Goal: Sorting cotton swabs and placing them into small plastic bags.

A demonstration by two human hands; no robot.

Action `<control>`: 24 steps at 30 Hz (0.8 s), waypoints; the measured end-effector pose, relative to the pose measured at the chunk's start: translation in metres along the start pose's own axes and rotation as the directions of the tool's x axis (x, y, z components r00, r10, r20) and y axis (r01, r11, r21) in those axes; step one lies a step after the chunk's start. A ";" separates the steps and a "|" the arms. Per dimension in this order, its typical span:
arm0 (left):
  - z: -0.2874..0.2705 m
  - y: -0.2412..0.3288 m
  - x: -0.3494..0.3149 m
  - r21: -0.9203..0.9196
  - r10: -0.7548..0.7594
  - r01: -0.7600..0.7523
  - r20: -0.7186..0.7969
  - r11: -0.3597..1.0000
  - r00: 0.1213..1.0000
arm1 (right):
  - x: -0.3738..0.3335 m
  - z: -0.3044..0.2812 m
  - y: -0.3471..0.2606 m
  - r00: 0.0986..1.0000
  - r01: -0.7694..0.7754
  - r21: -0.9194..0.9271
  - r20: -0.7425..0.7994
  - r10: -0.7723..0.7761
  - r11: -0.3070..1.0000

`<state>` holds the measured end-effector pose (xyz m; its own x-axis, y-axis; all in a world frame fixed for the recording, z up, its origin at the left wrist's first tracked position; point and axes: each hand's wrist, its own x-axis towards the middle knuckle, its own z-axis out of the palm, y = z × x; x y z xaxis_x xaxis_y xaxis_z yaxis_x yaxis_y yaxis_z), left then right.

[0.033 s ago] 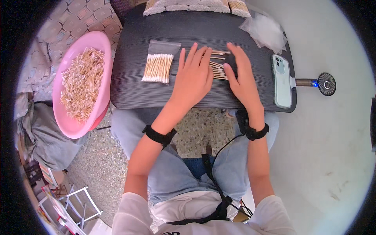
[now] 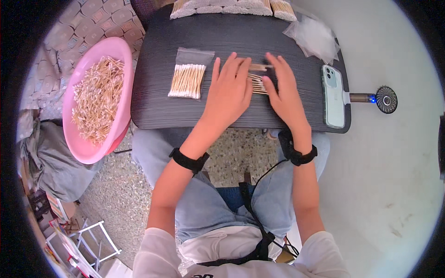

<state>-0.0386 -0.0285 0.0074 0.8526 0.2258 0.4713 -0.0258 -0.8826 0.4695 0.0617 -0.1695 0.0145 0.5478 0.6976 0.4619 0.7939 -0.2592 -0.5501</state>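
Observation:
Several loose cotton swabs (image 2: 257, 84) lie sideways on the black tabletop (image 2: 162, 111), between my two hands. My left hand (image 2: 227, 95) rests at their left ends, fingers stretched out and partly covering them. On the other side, my right hand (image 2: 288, 102) has its thumb and fingers apart at the swabs' right ends. Its fingertips are slightly blurred, as are the upper swabs. Left of my left hand lies a clear zip bag (image 2: 194, 56) with a row of cotton swabs (image 2: 187, 81) standing side by side in it.
A pink basin (image 2: 69, 125) heaped with cotton swabs (image 2: 98, 99) stands left of the table. Filled swab packs (image 2: 232, 7) line the far edge. Clear empty bags (image 2: 315, 39) lie at far right, above a phone (image 2: 333, 97) and a small fan (image 2: 386, 99).
The fingers of my right hand have shifted slightly left, toward the swabs. The upper loose swabs have moved closer together. My left hand looks almost unchanged.

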 end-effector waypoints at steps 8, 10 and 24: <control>0.006 -0.002 0.010 -0.392 -0.204 0.151 -0.097 0.908 0.974 | 0.006 0.011 -0.005 0.994 -0.086 0.174 -0.046 0.095 0.981; 0.008 0.000 0.015 -0.542 -0.268 0.196 -0.055 0.817 0.962 | 0.010 0.018 -0.011 0.980 -0.184 0.323 -0.020 0.200 0.928; 0.001 -0.009 0.015 -0.824 -0.332 0.221 0.042 0.522 0.942 | 0.010 -0.008 0.000 0.993 -0.107 -0.049 -0.049 0.104 0.993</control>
<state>-0.0248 -0.0177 0.0100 0.8339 0.4886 0.2567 -0.2551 -0.0713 0.9643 0.0696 -0.1680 0.0251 0.6401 0.6329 0.4356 0.7428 -0.3646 -0.5616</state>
